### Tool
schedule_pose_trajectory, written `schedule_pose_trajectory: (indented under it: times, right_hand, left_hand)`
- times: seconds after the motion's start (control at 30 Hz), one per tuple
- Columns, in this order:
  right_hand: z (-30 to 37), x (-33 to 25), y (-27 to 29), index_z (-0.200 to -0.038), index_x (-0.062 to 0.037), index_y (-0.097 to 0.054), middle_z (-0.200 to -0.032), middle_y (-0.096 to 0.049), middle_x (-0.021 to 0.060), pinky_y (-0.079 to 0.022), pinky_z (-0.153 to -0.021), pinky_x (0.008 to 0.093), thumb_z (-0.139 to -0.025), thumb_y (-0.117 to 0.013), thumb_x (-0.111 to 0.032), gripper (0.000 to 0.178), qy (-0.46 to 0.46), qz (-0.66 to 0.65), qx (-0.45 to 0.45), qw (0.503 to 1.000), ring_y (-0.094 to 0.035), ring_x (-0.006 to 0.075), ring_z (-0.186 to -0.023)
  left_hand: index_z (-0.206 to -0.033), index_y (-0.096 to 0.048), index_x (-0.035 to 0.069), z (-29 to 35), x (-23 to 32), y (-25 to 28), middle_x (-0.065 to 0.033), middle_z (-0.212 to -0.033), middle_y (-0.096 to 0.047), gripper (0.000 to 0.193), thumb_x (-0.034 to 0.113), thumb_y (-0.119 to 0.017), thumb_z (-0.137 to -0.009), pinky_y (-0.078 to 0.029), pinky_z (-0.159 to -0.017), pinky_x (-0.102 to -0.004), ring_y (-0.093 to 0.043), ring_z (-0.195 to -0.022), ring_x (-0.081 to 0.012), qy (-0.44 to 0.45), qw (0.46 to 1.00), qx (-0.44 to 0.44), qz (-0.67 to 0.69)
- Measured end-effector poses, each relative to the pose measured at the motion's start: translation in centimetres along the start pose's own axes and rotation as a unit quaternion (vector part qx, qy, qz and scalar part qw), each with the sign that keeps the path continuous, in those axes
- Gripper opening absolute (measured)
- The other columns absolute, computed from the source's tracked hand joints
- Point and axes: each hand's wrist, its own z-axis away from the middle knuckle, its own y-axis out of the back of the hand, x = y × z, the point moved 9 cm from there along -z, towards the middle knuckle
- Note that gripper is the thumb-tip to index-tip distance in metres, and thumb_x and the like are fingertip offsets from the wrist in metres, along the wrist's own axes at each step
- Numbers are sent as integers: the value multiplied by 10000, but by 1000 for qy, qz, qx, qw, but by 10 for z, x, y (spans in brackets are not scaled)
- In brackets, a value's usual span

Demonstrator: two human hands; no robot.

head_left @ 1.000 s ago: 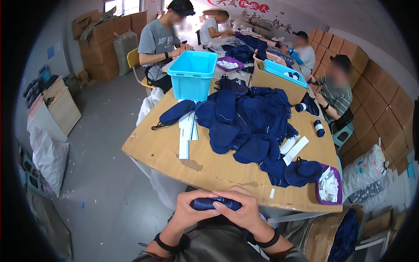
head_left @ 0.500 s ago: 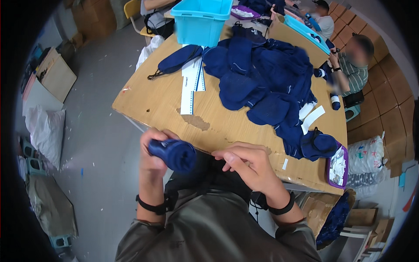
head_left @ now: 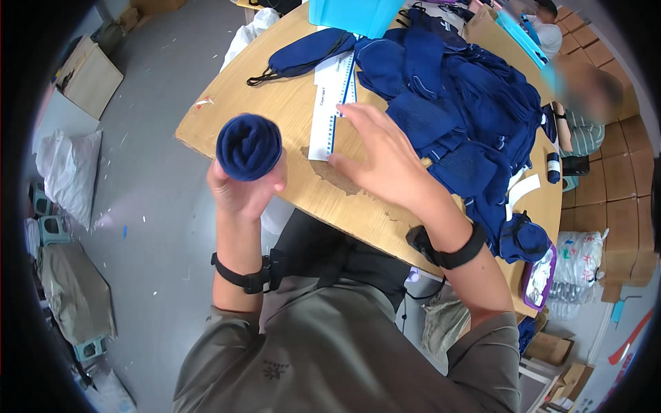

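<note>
A tightly rolled navy cloth (head_left: 249,146) stands upright in my left hand (head_left: 246,193), whose fingers wrap round its lower part; its spiral end faces up. My right hand (head_left: 375,155) is over the table with thumb and fingers apart and nothing between them. Its fingertips are at the white printed paper strips (head_left: 325,117), which lie overlapped on the tabletop; whether they touch the paper I cannot tell. Behind the strips lies a flat navy pouch (head_left: 306,55) with a black drawcord. To the right spreads a heap of navy cloth pieces (head_left: 475,103).
A turquoise bin (head_left: 354,15) stands at the table's (head_left: 213,131) far side. On the right edge are a purple basket (head_left: 539,279), a loose white strip (head_left: 525,188) and a rolled navy piece with a white band (head_left: 553,167). A co-worker (head_left: 585,138) sits beyond, near stacked cartons (head_left: 620,220).
My left hand has raised the rolled cloth and turned its end upward. My right hand has reached forward to the paper strips, its fingers spreading. The view has shifted a little.
</note>
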Motion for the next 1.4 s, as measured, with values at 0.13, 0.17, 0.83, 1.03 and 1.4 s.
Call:
schedule_pose_trajectory:
  times: [0.13,0.17,0.83,1.03,1.4]
  right_hand:
    - [-22,21,-19,-1306,4,-582,-1398,-537,186,-412,-1092,434,-809,-746,-320,616,-24,99,-2,995,-490,360,-1312]
    - [-25,23,-24,-1307,-7,-593,-1416,-531,185,-410,-1098,434,-803,-750,-341,625,-21,118,-20,993,-479,360,-1328]
    - [-39,22,-8,-1116,-14,-688,-1009,-675,150,-516,-897,421,-778,-748,-217,399,-30,97,-7,995,-638,328,-1013]
    - [-37,21,-5,-1150,-48,-642,-933,-691,138,-554,-755,444,-781,-709,-130,384,-38,129,-12,991,-681,337,-847]
    - [-29,15,10,-1259,-96,-551,-958,-696,97,-557,-725,461,-743,-669,-2,537,-44,142,30,988,-694,346,-851]
  left_hand:
    - [-1394,-502,93,-4,-2,22,-80,-1257,-562,666,332,-785,-840,-537,-674,-337,-588,-827,-189,23,1000,19,-9]
    - [-1405,-492,89,-4,-5,32,-81,-1261,-564,673,335,-777,-847,-537,-673,-332,-587,-840,-195,28,997,69,-6]
    - [-1301,-536,-34,-5,0,43,-195,-1108,-666,560,159,-742,-818,-616,-618,-320,-716,-881,-271,-36,935,302,-180]
    - [-1179,-619,-53,-4,4,27,-206,-1085,-677,476,11,-791,-740,-606,-660,-319,-710,-836,-226,-36,883,344,-318]
    - [-1084,-677,-45,-3,7,6,-190,-1123,-693,417,-47,-840,-700,-566,-882,-330,-683,-1022,-228,-87,836,280,-463]
